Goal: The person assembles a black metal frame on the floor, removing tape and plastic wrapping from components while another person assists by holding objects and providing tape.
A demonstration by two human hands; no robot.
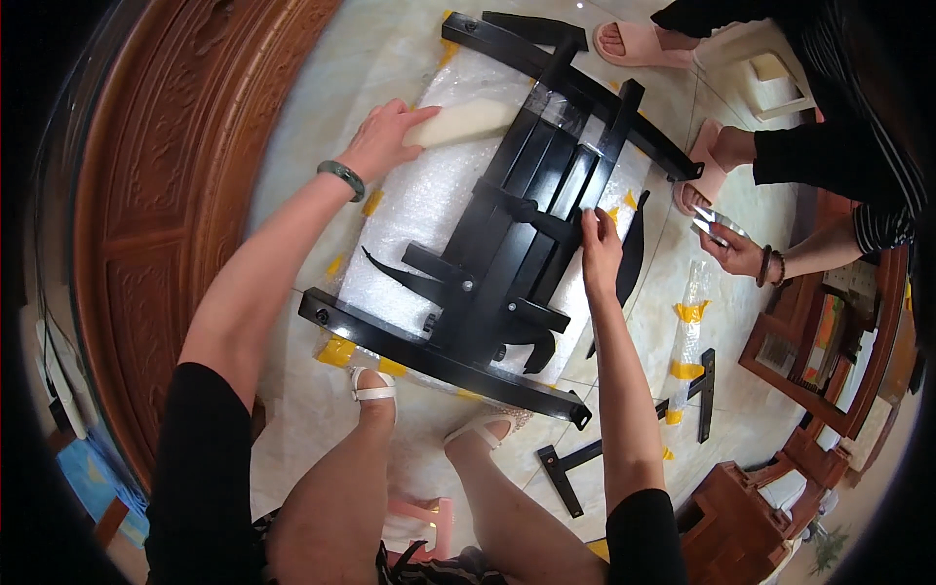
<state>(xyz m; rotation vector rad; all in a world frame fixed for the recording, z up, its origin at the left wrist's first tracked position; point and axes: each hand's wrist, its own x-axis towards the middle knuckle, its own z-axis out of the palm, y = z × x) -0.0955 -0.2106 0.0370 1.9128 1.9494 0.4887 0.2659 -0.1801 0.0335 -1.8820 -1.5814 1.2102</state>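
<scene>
Left hand (pixel 380 141): fingers pinching the near end of a cream foam block (pixel 470 122), whose far end reaches the black metal frame (pixel 485 268). Right hand (pixel 602 258): fingers bent at the frame's right side; cannot tell whether they pinch anything. Frame lies on a bubble-wrapped panel (pixel 409 210), yellow tape at its edges, on the tiled floor (pixel 634 361). Right: co-worker's hand (pixel 733 253) holds a shiny silvery object (pixel 717 220).
</scene>
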